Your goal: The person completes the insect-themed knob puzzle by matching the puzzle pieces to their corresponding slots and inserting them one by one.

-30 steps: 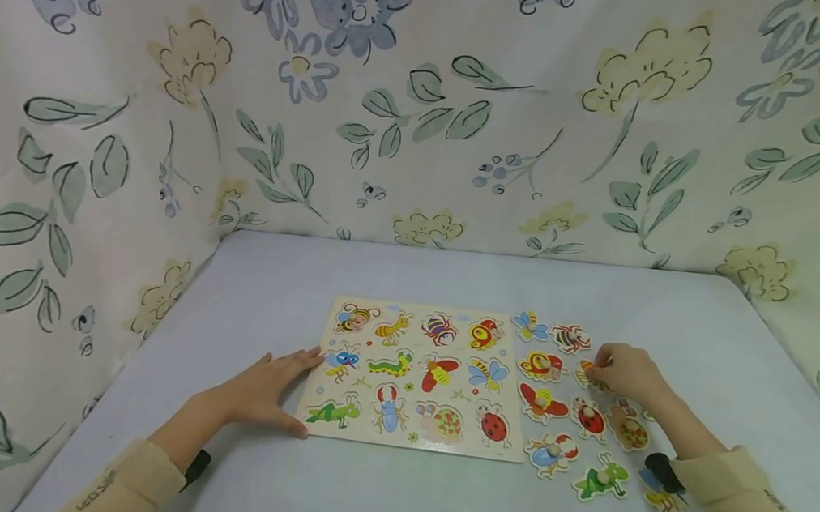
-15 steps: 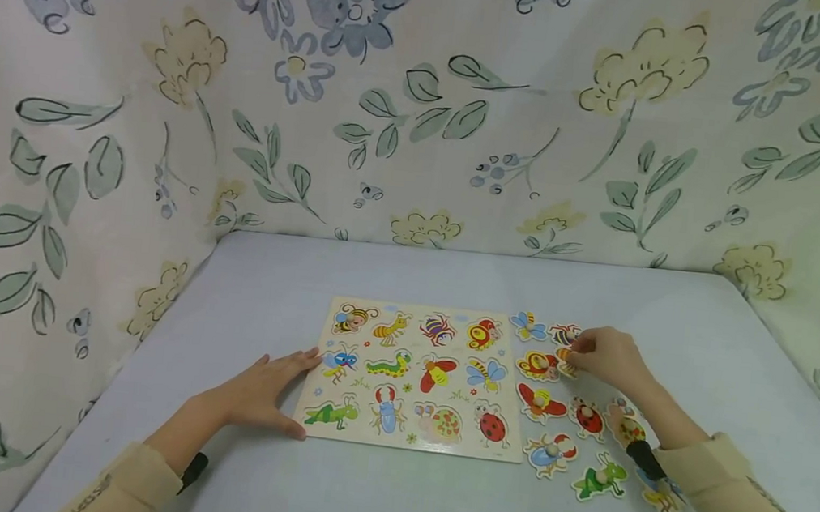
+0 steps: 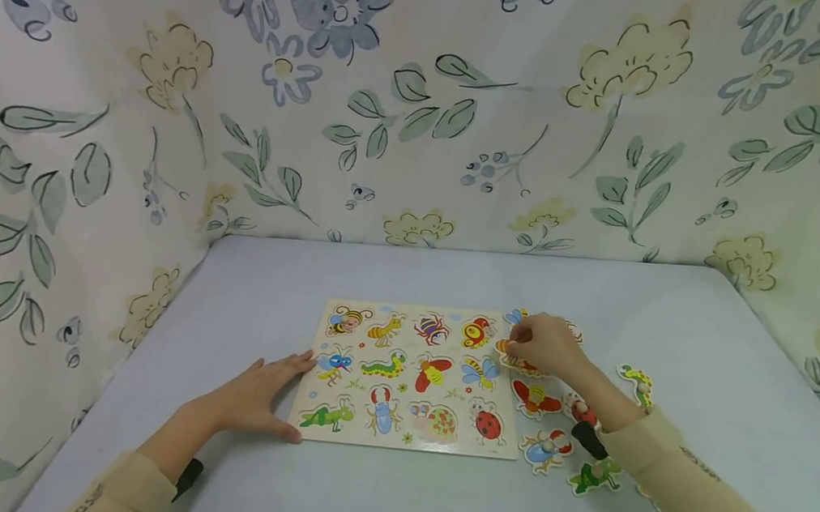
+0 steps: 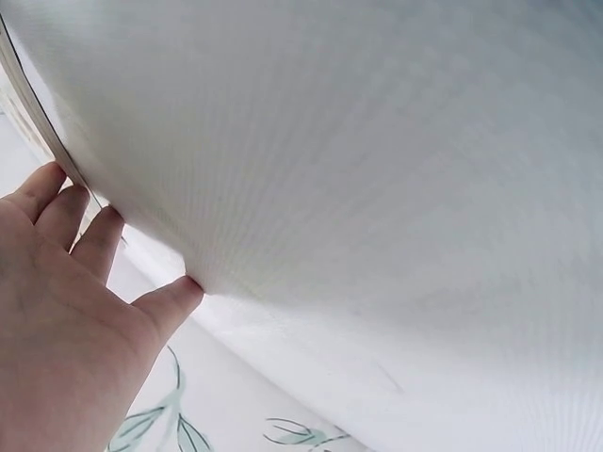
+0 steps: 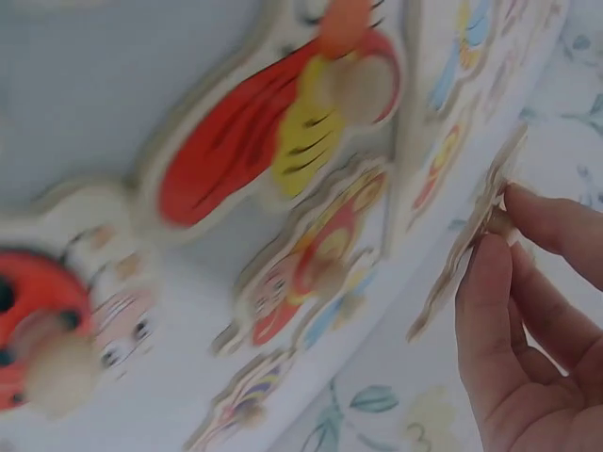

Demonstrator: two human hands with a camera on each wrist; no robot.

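My left hand (image 3: 244, 396) rests at the left edge of a wooden peg puzzle board (image 3: 386, 443) with printed insects. Its fingers are spread, fingertips against the edge and thumb near the front corner. In the left wrist view, the fingers (image 4: 99, 245) meet the board's side. My right hand (image 3: 548, 345) pinches the small wooden knob of an orange-striped insect puzzle piece (image 3: 503, 347) over the board's upper right edge. The right wrist view shows that piece (image 5: 452, 278) edge-on, raised, thumb and fingertips on its knob. Much of its picture is hidden.
Loose knobbed pieces lie right of the board: a red-winged insect (image 3: 535, 399), a stag beetle (image 3: 545, 449), a grasshopper (image 3: 594, 477), a caterpillar (image 3: 637, 383) and a ladybug (image 5: 38, 292). My right forearm covers others. A floral cloth (image 3: 421, 127) hangs behind the white table (image 3: 389, 498).
My right hand has moved left with the orange-striped puzzle piece, from among the loose pieces to the board's edge. The caterpillar piece has come into view. The left hand keeps its place.
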